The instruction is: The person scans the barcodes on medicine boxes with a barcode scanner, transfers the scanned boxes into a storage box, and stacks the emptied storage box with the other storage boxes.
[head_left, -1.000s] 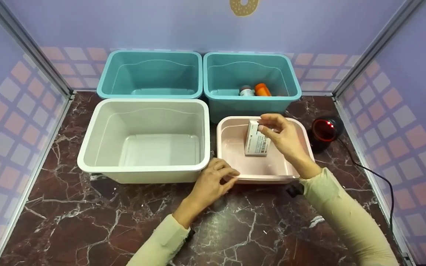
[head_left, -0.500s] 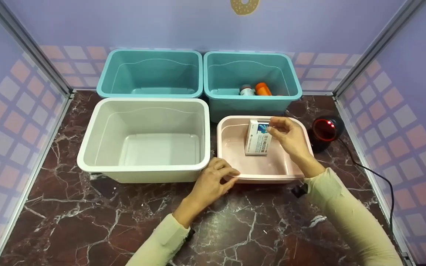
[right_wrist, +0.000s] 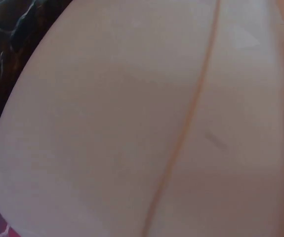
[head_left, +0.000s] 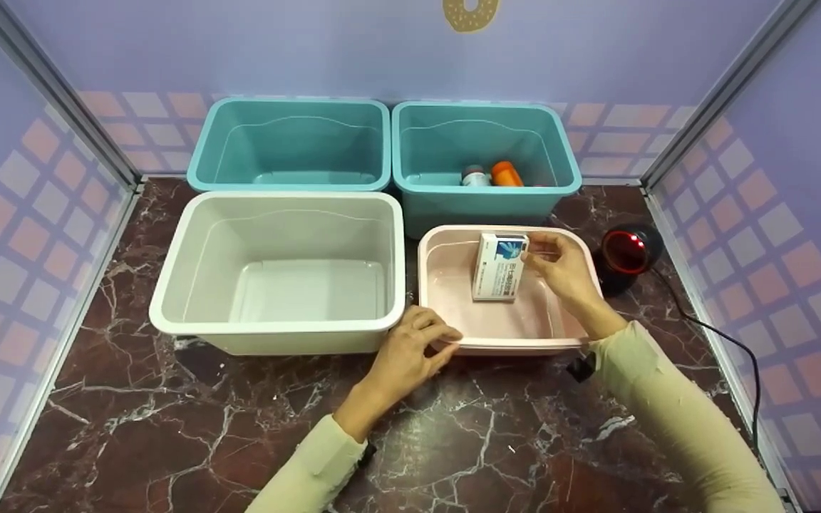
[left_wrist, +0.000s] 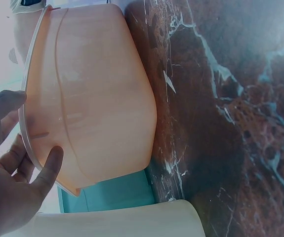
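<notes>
A white medicine box (head_left: 499, 274) with a blue picture and printed text stands slightly tilted inside the pink bin (head_left: 503, 343). My right hand (head_left: 566, 274) pinches its upper right edge, thumb toward the front and fingers at the far side, partly hidden. At the pink bin's near left corner, my left hand (head_left: 410, 349) holds the rim. The left wrist view shows that hand (left_wrist: 13, 173) with fingers over the rim and the thumb against the outer wall. Only the pink bin's wall (right_wrist: 107, 123) and a strip of tabletop show in the right wrist view.
Left of the pink bin is a larger white bin (head_left: 275, 327). Two teal bins stand behind: the left one (head_left: 289, 187) and the right one (head_left: 485, 190), which holds a white bottle (head_left: 474, 176) and an orange bottle (head_left: 506, 174). A black corded device (head_left: 628, 253) glows red at right.
My right hand has shifted right, from over the top of the medicine box to its upper right edge, uncovering the blue picture. The left hand stays at the pink bin's rim.
</notes>
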The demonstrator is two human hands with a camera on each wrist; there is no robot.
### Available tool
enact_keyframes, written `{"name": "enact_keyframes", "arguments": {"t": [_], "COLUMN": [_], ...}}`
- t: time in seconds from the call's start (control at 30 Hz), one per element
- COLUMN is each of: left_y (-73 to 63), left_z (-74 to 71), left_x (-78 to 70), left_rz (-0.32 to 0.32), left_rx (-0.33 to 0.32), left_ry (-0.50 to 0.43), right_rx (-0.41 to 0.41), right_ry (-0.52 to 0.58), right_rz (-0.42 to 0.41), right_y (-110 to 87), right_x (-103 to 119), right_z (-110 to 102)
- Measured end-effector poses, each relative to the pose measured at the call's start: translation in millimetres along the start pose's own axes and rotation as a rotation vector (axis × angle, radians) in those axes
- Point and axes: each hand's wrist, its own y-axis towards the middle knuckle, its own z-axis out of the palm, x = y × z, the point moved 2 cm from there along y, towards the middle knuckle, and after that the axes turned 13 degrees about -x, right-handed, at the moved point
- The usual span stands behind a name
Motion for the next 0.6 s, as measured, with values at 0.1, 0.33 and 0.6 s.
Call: {"name": "enact_keyframes", "arguments": {"t": [0.1,0.33,0.6], "left_y": [-0.2,-0.9,-1.2], "left_z": [-0.1,1.1,1.1], "left_x": [0.2,1.7,1.8], "left_rz": [0.0,0.013,0.012], "left_rx": [-0.006,-0.029,-0.024], "left_ry": [-0.008,-0.019,-0.012], "right_rx": [0.007,0.072,0.106], "right_ry": [-0.012,-0.012,-0.098], "right_rz": [0.011,0.059,0.095], "right_y": [9.5,21.4,26.7], "right_x": [-15,-30,-32], "right_z": [2,7,8]}}
